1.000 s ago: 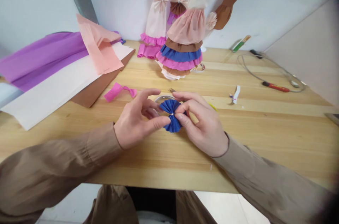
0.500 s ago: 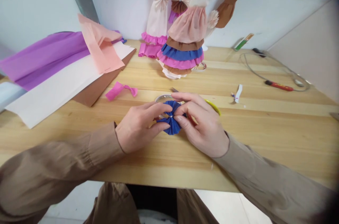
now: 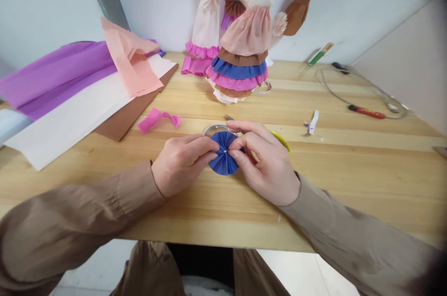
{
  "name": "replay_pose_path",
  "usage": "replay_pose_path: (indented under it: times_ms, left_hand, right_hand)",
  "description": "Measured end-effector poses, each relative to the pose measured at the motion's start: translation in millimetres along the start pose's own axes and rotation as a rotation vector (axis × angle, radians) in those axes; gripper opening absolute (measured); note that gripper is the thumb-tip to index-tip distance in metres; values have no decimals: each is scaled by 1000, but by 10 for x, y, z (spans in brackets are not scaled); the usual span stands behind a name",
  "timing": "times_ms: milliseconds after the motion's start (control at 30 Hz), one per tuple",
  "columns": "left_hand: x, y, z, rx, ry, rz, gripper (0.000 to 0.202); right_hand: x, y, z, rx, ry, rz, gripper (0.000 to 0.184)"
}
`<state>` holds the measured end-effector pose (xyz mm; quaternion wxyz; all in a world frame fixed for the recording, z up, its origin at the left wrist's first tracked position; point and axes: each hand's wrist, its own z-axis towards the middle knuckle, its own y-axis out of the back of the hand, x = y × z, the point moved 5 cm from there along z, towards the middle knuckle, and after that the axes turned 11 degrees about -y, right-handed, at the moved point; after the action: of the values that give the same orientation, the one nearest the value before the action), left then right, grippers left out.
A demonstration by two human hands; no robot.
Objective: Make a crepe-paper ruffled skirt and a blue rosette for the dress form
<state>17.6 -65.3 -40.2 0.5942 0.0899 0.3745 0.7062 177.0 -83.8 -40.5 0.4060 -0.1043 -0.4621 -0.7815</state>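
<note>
A round blue pleated paper rosette (image 3: 222,161) lies between both hands just above the wooden table (image 3: 349,175). My left hand (image 3: 181,163) pinches its left side with thumb and fingers closed. My right hand (image 3: 267,161) pinches its right side near the small tied centre. A clear tape roll (image 3: 213,128) and yellow-handled scissors (image 3: 281,140) lie partly hidden behind my hands.
A paper-dressed mannequin (image 3: 244,39) stands at the back centre. Purple, white, pink and brown crepe sheets (image 3: 70,91) lie at the left. A pink paper scrap (image 3: 157,119), a red-handled tool (image 3: 366,112) with a cable and a small white scrap (image 3: 312,122) lie on the table.
The blue paper has spread from a two-lobed bow into a full round rosette. My left fingers have folded in and closed on its left side.
</note>
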Motion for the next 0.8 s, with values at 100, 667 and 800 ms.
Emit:
replay_pose_path:
  times_ms: [100, 667, 800]
  left_hand:
    - [-2, -5, 11, 16, 2, -29, 9]
    - [-39, 69, 44, -11, 30, 24, 21]
    - [28, 97, 22, -73, 155, -116, 25]
  right_hand:
    - [2, -2, -2, -4, 3, -7, 11]
    - [3, 8, 3, -12, -1, -23, 11]
    - [-97, 2, 14, -24, -88, 73, 11]
